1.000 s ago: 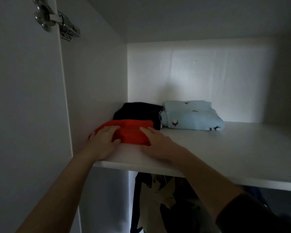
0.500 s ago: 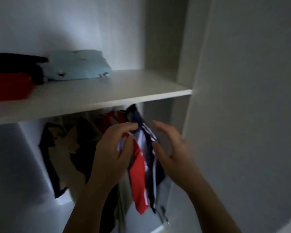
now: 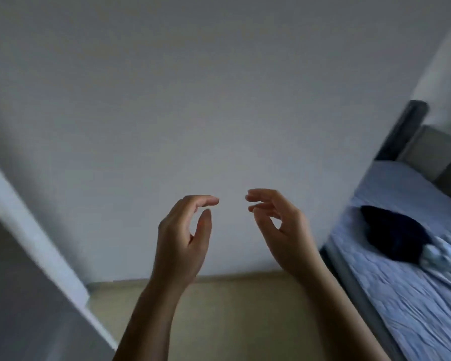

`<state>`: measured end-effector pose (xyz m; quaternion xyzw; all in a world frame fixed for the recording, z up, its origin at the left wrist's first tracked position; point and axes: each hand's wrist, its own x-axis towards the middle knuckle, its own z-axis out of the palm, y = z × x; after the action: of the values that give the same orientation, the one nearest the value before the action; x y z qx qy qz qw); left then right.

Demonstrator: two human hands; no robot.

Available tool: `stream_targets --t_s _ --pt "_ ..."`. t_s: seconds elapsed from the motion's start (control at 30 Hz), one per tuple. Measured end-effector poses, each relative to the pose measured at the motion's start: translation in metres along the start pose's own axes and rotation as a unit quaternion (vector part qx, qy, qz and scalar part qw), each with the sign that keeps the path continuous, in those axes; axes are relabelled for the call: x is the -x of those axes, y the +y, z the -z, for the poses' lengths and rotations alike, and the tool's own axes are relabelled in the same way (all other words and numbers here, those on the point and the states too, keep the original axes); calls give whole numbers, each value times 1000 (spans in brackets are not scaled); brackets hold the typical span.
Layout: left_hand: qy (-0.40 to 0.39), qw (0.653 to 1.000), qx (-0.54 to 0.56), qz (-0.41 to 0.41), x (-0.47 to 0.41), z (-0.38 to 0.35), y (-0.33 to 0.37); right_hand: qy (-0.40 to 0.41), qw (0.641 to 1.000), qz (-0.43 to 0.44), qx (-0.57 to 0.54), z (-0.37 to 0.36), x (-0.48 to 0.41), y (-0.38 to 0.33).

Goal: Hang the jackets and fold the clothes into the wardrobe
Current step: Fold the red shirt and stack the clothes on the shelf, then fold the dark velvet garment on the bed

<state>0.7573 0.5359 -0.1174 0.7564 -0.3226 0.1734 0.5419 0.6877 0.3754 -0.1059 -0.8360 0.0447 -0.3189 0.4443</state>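
Two bare arms come up from 6 o'clock. The left hand [image 3: 182,238] and the right hand [image 3: 279,230] are side by side in the middle, a little apart and not touching. Both hands hold nothing. Their fingers are softly bent, with each thumb near the fingertips.

Under the hands, at 6 o'clock, is a tan floor [image 3: 232,308]. At 8 o'clock the white edge of a door [image 3: 24,217] runs on a slant and looks blurry.

At 4 o'clock is a bed [image 3: 414,308] with a blue sheet. A dark cloth [image 3: 393,235] lies on the bed at 3 o'clock. A pale blue cloth [image 3: 448,254] lies right next to it, by the right edge.

At 2 o'clock, at the far end of the bed, are a dark headboard [image 3: 404,126] and grey pillows [image 3: 432,149]. Behind it all is a plain grey wall [image 3: 193,100].
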Motion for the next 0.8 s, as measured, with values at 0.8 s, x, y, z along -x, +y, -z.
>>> stream_targets --t_s 0.8 --pt "-406 868 265 -112 -140 -667 106 325 890 -260 185 441 -52 363"
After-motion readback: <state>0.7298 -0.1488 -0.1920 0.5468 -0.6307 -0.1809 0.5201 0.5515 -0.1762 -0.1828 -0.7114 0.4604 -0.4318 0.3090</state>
